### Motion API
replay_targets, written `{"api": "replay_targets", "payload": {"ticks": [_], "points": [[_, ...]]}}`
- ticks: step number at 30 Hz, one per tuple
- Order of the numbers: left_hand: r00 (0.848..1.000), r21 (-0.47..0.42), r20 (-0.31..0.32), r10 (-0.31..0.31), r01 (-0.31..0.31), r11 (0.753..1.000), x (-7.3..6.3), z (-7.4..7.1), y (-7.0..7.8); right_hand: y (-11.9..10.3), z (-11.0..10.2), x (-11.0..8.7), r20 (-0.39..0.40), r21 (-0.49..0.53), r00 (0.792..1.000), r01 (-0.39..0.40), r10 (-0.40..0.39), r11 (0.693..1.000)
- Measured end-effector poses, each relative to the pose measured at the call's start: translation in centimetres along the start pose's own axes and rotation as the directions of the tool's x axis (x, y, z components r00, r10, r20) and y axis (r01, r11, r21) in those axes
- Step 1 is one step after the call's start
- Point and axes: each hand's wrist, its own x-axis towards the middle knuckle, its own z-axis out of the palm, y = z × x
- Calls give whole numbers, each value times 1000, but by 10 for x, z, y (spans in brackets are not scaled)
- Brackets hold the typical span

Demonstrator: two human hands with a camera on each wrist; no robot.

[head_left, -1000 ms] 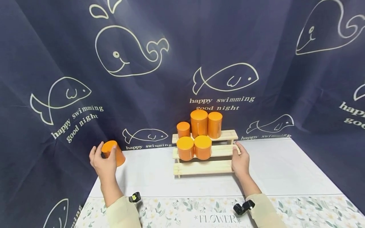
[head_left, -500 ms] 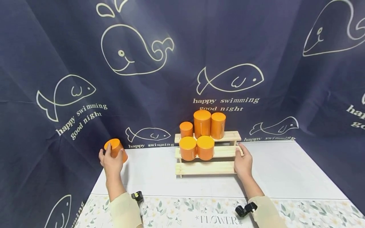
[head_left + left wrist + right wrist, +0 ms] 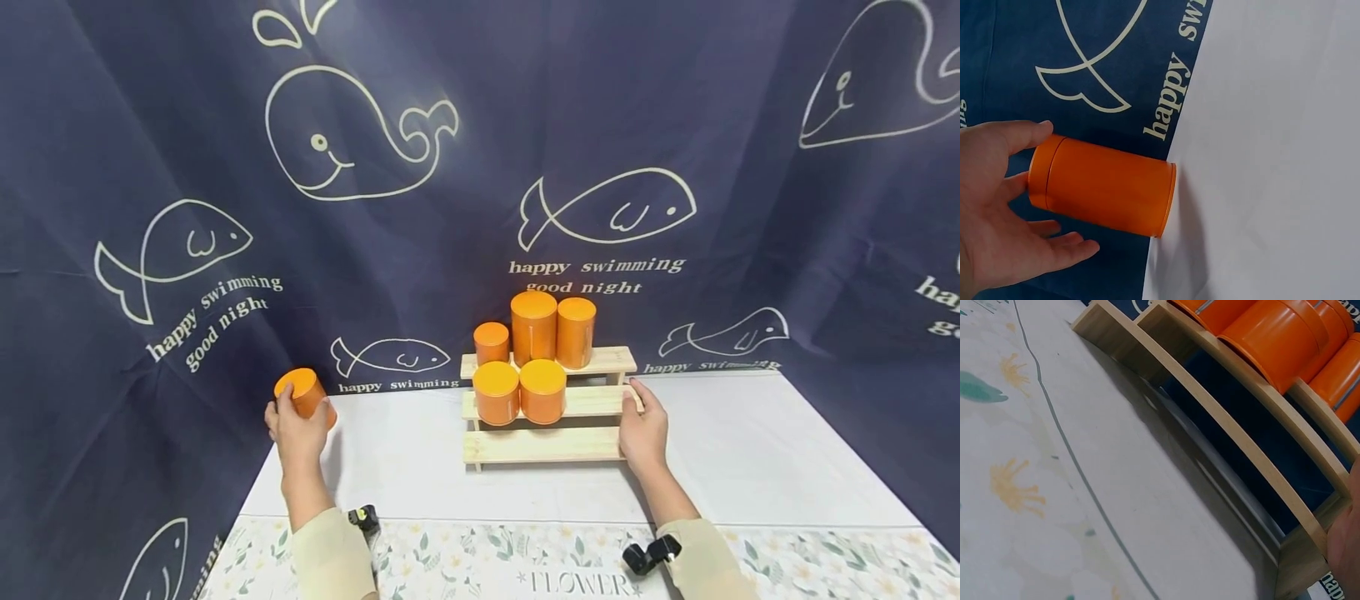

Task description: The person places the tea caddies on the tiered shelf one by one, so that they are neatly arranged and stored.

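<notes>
At the left, an orange canister (image 3: 302,396) stands near the curtain. My left hand (image 3: 300,427) holds it from the near side; in the left wrist view the thumb and a finger lie against its lid end, while other fingers stay extended beside it. A three-step wooden shelf stand (image 3: 543,446) rests on the white table, and my right hand (image 3: 645,429) grips its right end. Two short canisters (image 3: 543,392) sit on the stand's middle step. On the top step are a small canister (image 3: 491,343), a tall wide canister (image 3: 534,329) and a tall narrower canister (image 3: 576,333).
A dark blue curtain (image 3: 420,267) with fish and whale outlines hangs behind and beside the table. White cloth (image 3: 405,467) covers the tabletop, and a flower-printed strip (image 3: 465,550) runs along the front. Black wrist cameras (image 3: 651,554) sit at both sleeves.
The left hand has closed in around the orange canister from its near left side. The right hand stays on the stand's end. The head view has shifted slightly.
</notes>
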Motion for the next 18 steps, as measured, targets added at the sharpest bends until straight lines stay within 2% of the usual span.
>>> {"api": "replay_targets", "payload": {"ticks": [4, 9, 12, 18], "points": [[992, -8, -117, 44, -45, 999, 2, 1, 2, 0, 0, -2, 1, -11, 1000, 1, -1, 1000], [963, -12, -259, 72, -77, 997, 2, 4, 3, -4, 0, -3, 8, -16, 1000, -5, 5, 1000], [955, -16, -288, 76, -84, 996, 1, 6, 4, -4, 1, -4, 17, -17, 1000, -10, 10, 1000], [955, -24, -280, 94, -105, 994, 1, 10, 7, -3, 0, -3, 26, -11, 999, -21, 21, 1000]]}}
